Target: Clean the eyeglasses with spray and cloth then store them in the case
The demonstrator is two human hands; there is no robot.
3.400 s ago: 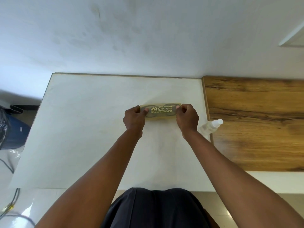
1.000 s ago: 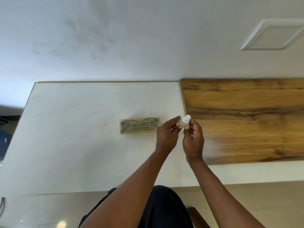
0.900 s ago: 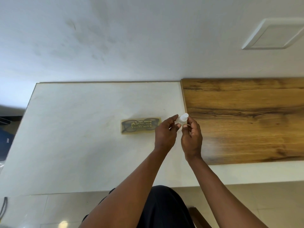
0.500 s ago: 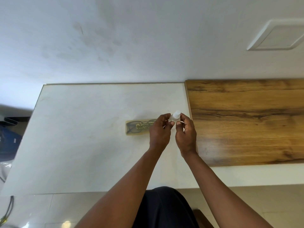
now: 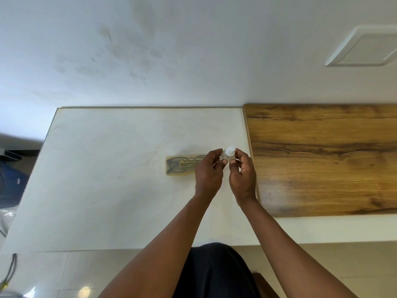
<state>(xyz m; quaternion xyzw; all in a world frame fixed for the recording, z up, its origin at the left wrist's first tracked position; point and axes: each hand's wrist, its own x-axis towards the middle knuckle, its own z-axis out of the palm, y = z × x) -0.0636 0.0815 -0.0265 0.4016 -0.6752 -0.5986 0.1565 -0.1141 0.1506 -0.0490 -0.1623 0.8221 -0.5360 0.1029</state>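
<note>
A small clear spray bottle (image 5: 228, 152) with a white cap is held upright above the white table (image 5: 107, 179). My left hand (image 5: 208, 171) and my right hand (image 5: 242, 175) both pinch it with their fingertips. Just left of the hands a yellowish see-through case (image 5: 180, 165) with gold print lies flat on the table, and dark-framed eyeglasses (image 5: 173, 166) show through it. My left hand covers the case's right end. No cloth is visible.
A wooden board (image 5: 326, 160) adjoins the white table on the right, right beside my right hand. A white wall rises behind, with a white panel (image 5: 365, 49) at upper right. Dark and blue items (image 5: 10, 179) and cables lie on the floor at the left.
Both hands left the case on the table and took up the spray bottle from the wood's edge. In the last second they carried it slightly left, over the case's right end.
</note>
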